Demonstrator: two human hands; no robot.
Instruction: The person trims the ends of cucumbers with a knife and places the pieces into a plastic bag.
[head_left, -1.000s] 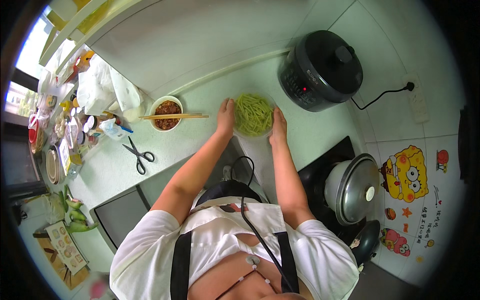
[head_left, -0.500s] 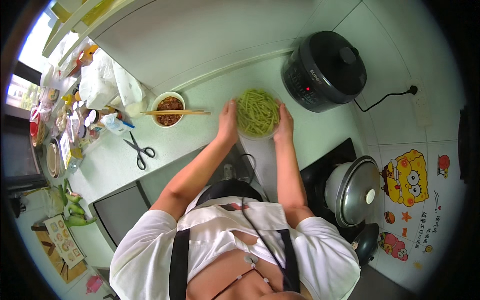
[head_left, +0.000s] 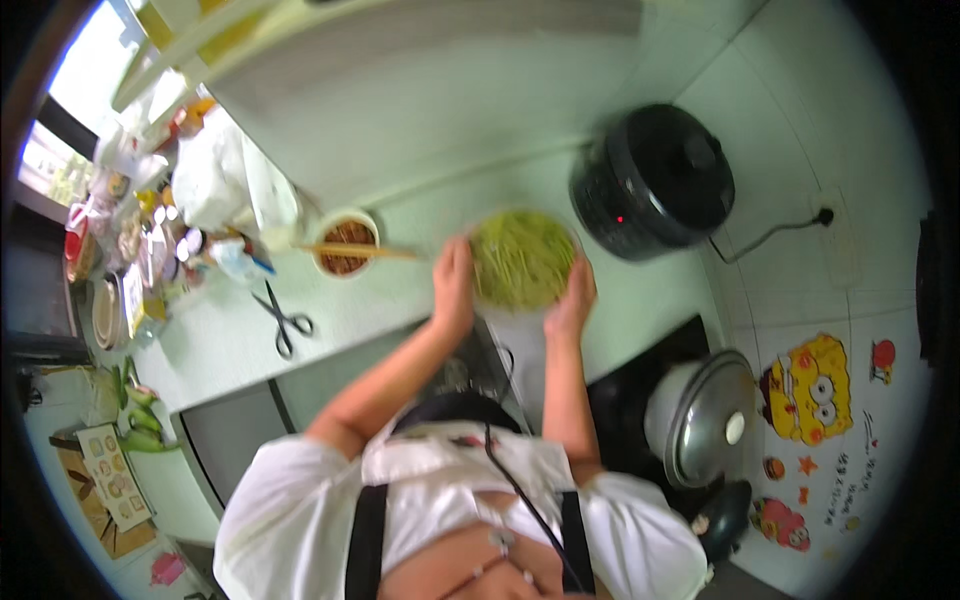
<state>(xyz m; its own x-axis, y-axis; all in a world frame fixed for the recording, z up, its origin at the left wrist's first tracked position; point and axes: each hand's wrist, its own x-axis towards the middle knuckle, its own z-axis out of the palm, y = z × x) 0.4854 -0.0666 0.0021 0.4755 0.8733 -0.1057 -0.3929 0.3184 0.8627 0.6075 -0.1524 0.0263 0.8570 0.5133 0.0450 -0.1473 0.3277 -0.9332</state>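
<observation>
Between my two hands is a clear round bowl (head_left: pixel 498 306) full of thin green vegetable strips (head_left: pixel 522 256). My left hand (head_left: pixel 454 285) presses against its left side, and my right hand (head_left: pixel 571 298) wraps the right side. Both hands are closed on the bowl over the counter's front part; whether its base touches the counter I cannot tell. To the left stands a white bowl (head_left: pixel 373 228) of dark reddish-brown sauce (head_left: pixel 348 240), with a pair of wooden chopsticks (head_left: pixel 385 250) lying across it. The picture is slightly blurred.
A black electric cooker (head_left: pixel 655 185) stands right of the bowl. Nearer me on the right, a lidded pot (head_left: pixel 708 420) sits on the black stove (head_left: pixel 625 410). Black scissors (head_left: pixel 282 320) lie on the left counter (head_left: pixel 225 345), near bags (head_left: pixel 210 180) and jars. The sink (head_left: pixel 235 425) is front left.
The whole view has shifted, with the counter things appearing lower. The bowl, still between both hands, now appears larger and closer to the camera.
</observation>
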